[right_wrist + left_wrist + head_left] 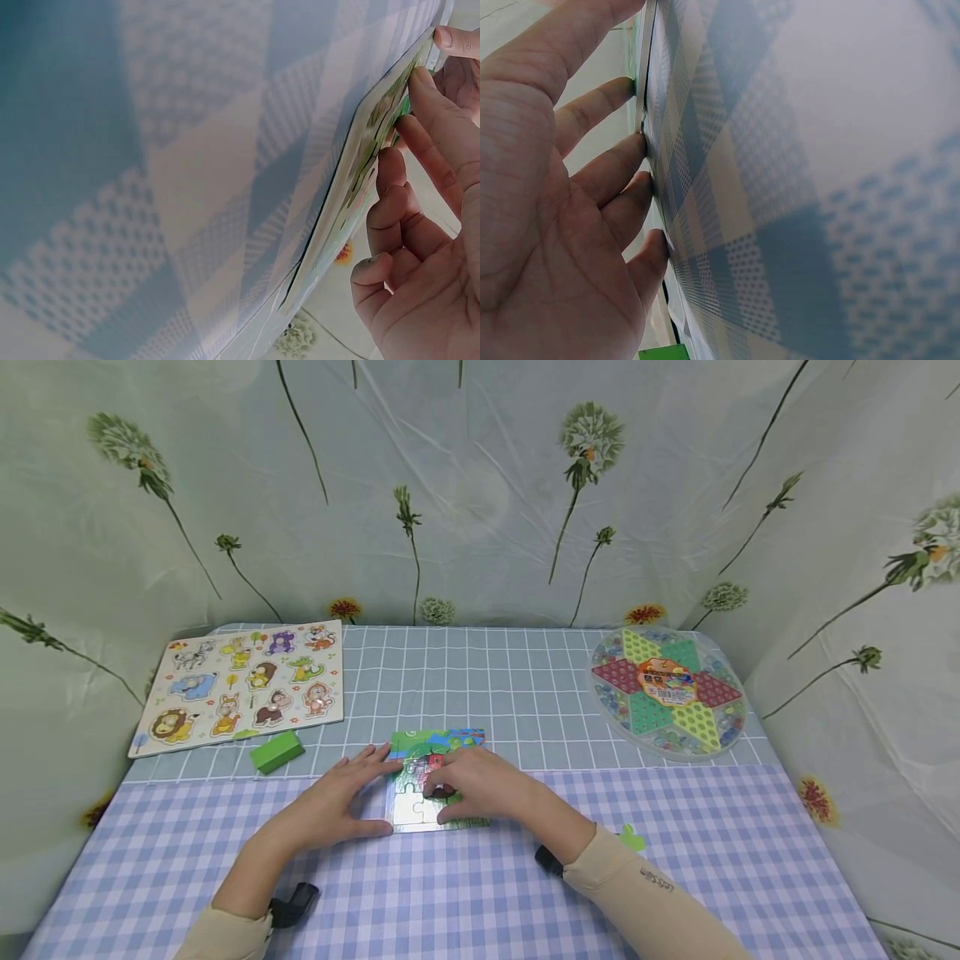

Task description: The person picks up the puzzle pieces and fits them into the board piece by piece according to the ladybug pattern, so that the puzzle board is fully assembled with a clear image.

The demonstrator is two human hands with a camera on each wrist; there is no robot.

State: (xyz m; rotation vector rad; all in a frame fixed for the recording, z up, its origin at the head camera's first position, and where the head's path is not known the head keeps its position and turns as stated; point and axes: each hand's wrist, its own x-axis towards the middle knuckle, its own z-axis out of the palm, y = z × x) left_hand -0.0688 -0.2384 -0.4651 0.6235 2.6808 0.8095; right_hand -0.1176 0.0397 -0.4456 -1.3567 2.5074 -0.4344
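A jigsaw puzzle (pixel 407 808) lies on the table in the middle of the head view. Its upper part shows a green and blue picture; its lower left is bare white with piece outlines. My left hand (pixel 335 799) spreads along the puzzle's left side, thumb at the lower corner and fingertips at the edge. Over the puzzle's right half, my right hand (pixel 480 783) reaches down with thumb and index finger at its surface, the other fingers bent. A dark patch shows between that thumb and index finger; I cannot tell whether they pinch a piece.
A green block (pixel 277 752) lies left of the puzzle, before a wooden animal puzzle board (pixel 247 685). A round Chinese checkers set (pixel 667 692) lies at the back right. A light green piece (pixel 632 837) is beside the right forearm. A flowered curtain (pixel 495 502) hangs behind.
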